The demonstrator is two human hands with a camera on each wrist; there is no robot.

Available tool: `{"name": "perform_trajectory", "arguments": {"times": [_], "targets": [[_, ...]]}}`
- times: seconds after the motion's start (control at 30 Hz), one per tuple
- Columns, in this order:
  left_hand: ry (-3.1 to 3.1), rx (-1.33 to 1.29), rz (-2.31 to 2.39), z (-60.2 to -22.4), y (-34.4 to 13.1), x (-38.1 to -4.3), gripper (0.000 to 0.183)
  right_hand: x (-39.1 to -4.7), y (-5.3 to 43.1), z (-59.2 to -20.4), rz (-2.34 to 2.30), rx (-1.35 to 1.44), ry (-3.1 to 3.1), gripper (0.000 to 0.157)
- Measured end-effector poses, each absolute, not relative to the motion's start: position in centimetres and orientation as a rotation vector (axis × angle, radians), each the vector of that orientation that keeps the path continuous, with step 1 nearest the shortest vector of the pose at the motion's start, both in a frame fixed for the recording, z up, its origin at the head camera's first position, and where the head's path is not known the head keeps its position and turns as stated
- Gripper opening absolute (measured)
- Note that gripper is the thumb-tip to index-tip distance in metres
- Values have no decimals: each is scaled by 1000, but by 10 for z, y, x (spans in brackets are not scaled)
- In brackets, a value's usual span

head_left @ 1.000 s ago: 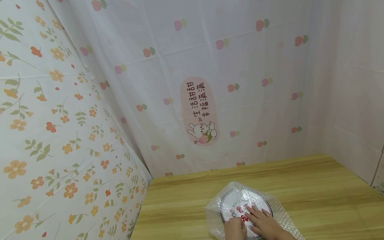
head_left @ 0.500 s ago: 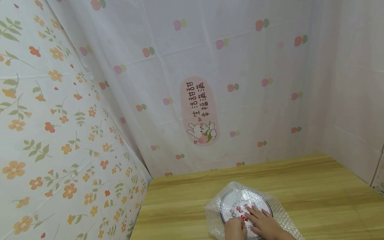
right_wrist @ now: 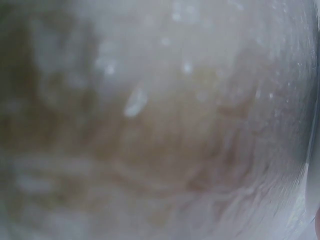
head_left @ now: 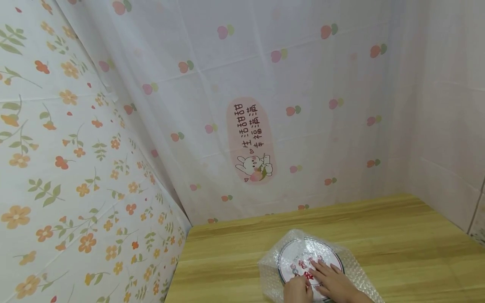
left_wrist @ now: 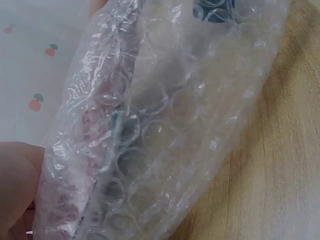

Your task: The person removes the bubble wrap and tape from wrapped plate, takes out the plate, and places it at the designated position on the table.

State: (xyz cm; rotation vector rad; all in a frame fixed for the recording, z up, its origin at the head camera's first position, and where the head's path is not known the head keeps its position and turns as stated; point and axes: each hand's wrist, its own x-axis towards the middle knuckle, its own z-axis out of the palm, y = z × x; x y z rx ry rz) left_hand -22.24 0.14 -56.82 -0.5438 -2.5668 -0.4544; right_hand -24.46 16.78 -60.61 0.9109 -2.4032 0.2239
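Note:
A flat round package (head_left: 293, 256) with a white face, a dark ring and red printing lies inside clear bubble wrap (head_left: 269, 269) on the table. My left hand (head_left: 297, 290) is curled at the near left of its face, fingers pinching the wrap; the exact spot is hidden under them. My right hand (head_left: 335, 283) lies with spread, straight fingers over the printed face, right of the left hand. In the left wrist view, the bubble wrap (left_wrist: 165, 100) fills the middle, with part of the left hand (left_wrist: 17, 185) at the left edge. The right wrist view is blurred bubble wrap (right_wrist: 150, 125).
The wood-grain table (head_left: 398, 244) extends to both sides of the package. A white curtain (head_left: 322, 139) with peach prints hangs behind its far edge. On the left stands a flower-patterned cloth (head_left: 94, 189), and a pale wall (head_left: 451, 126) rises at the right.
The left hand's fingers shift very slightly on the wrap. The right hand and the package stay in place, while the head view drifts slightly.

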Motion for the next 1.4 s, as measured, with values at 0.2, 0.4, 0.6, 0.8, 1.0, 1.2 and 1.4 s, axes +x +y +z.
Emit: {"name": "perform_trajectory", "arguments": {"times": [0.2,0.4,0.6,0.8,1.0,1.2,1.4], "targets": [[-2590,-521,-497,-566,1,-220,11,-244,168,-608,213,892,-2399,44],[-2581,-502,-600,-564,-2,-218,11,-244,167,-609,228,887,-2420,44],[-2593,-455,-681,-562,-6,-215,9,-243,167,-606,246,884,-2455,45],[-2596,-432,-700,-560,-9,-213,9,-242,167,-604,246,882,-2474,44],[-2596,-402,-793,-561,-11,-212,13,-242,167,-604,244,887,-2479,44],[-2543,-424,-964,-563,-17,-211,17,-243,167,-602,273,891,-2496,44],[-2569,-406,-1178,-558,-26,-209,16,-242,166,-601,290,896,-2541,45]]}}
